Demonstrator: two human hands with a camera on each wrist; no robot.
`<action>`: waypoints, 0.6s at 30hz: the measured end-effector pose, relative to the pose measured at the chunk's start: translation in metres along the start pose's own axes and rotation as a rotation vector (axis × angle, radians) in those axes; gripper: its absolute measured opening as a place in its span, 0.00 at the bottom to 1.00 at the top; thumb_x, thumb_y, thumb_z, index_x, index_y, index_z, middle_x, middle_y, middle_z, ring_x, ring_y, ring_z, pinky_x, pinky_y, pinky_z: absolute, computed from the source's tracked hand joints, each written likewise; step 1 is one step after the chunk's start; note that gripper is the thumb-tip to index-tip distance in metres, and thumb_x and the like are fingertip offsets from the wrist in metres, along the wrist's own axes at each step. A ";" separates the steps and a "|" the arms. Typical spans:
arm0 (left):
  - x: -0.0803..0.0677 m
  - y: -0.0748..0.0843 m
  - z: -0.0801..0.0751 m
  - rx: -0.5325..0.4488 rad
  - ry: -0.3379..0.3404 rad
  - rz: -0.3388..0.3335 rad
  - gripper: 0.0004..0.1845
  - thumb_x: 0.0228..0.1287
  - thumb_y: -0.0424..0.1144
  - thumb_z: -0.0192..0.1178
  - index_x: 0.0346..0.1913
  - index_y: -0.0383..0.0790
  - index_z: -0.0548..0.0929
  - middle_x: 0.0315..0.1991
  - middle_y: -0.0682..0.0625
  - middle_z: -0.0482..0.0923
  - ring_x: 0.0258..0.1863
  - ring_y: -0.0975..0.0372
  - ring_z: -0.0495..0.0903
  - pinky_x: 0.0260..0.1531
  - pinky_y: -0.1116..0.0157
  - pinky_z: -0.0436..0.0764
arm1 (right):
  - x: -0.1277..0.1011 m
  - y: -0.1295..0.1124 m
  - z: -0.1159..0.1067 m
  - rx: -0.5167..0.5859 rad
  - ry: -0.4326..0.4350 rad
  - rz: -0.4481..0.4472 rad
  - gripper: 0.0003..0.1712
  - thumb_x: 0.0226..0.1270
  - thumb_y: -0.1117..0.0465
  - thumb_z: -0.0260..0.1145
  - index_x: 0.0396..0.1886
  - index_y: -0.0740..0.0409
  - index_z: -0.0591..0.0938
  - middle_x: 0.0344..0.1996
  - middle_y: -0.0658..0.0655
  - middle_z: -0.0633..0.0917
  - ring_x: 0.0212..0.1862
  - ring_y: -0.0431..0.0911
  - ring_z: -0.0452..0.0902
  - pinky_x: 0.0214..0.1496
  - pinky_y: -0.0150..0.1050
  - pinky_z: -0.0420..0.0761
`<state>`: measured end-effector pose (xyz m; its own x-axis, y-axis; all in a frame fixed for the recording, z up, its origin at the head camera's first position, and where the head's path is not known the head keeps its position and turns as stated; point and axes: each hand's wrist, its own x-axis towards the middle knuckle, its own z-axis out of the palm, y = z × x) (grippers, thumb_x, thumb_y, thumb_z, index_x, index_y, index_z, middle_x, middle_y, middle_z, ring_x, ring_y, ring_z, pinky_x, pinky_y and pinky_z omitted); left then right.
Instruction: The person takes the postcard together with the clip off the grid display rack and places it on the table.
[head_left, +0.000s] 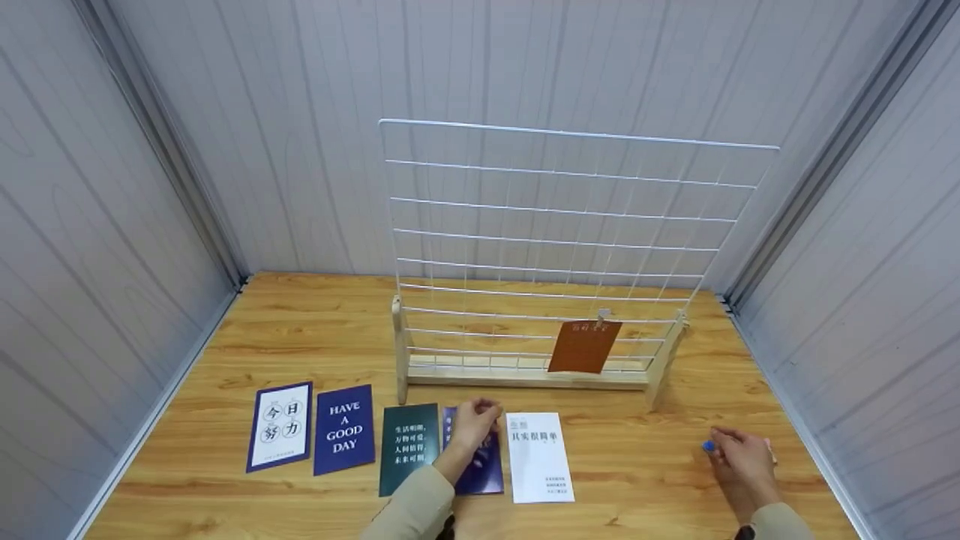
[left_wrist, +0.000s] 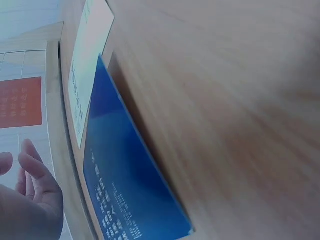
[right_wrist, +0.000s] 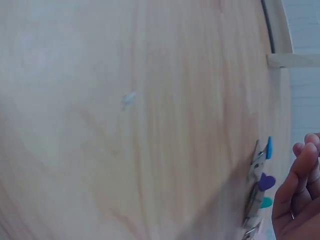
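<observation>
My left hand (head_left: 474,424) hovers with relaxed fingers over the top edge of a blue card (head_left: 489,469) that lies on the wooden table (head_left: 637,480). In the left wrist view the fingers (left_wrist: 35,185) are loose and stand off the blue card (left_wrist: 125,190), holding nothing. My right hand (head_left: 739,451) rests at the table's right side, its fingertips beside a small blue clip (head_left: 709,447). Seen from the right wrist, several small clips with coloured heads (right_wrist: 257,187) lie on the wood, a short gap from my loosely curled fingers (right_wrist: 300,190).
A white wire grid (head_left: 555,240) stands in a wooden base (head_left: 525,380), with an orange card (head_left: 583,346) clipped to it. Flat on the table lie a white card (head_left: 538,456), a dark green card (head_left: 407,448), a navy "HAVE A GOOD DAY" card (head_left: 344,429) and a blue-bordered white card (head_left: 280,425). Grey walls close in three sides.
</observation>
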<state>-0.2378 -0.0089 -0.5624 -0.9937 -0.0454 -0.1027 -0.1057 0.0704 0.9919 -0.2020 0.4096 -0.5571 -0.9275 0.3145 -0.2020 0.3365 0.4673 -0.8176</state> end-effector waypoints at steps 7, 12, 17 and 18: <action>0.003 0.011 -0.002 0.048 -0.005 0.058 0.08 0.53 0.32 0.59 0.34 0.29 0.78 0.24 0.47 0.75 0.23 0.50 0.78 0.19 0.61 0.77 | -0.003 -0.024 0.000 0.109 -0.059 -0.053 0.28 0.65 0.53 0.53 0.55 0.73 0.67 0.22 0.55 0.77 0.22 0.44 0.73 0.22 0.35 0.74; 0.005 0.020 -0.001 0.074 -0.034 0.094 0.08 0.53 0.32 0.59 0.35 0.29 0.78 0.26 0.49 0.73 0.25 0.52 0.77 0.23 0.59 0.77 | -0.006 -0.040 0.004 0.146 -0.078 -0.088 0.28 0.66 0.53 0.53 0.55 0.72 0.67 0.21 0.54 0.76 0.19 0.41 0.71 0.16 0.32 0.70; 0.008 0.030 0.002 0.124 -0.060 0.106 0.07 0.55 0.33 0.59 0.35 0.31 0.79 0.28 0.49 0.74 0.24 0.61 0.75 0.22 0.65 0.76 | -0.009 -0.056 0.010 0.207 -0.085 -0.135 0.24 0.67 0.59 0.52 0.55 0.74 0.67 0.21 0.53 0.76 0.21 0.40 0.71 0.20 0.32 0.73; 0.009 0.032 0.002 0.130 -0.064 0.109 0.07 0.55 0.33 0.59 0.35 0.32 0.79 0.28 0.49 0.74 0.24 0.61 0.75 0.22 0.67 0.76 | -0.010 -0.059 0.011 0.228 -0.084 -0.147 0.24 0.66 0.59 0.53 0.54 0.75 0.67 0.21 0.53 0.76 0.21 0.39 0.71 0.21 0.32 0.74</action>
<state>-0.2497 -0.0047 -0.5322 -0.9995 0.0325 -0.0041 0.0025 0.2000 0.9798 -0.2144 0.3699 -0.5132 -0.9771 0.1832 -0.1084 0.1608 0.3018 -0.9397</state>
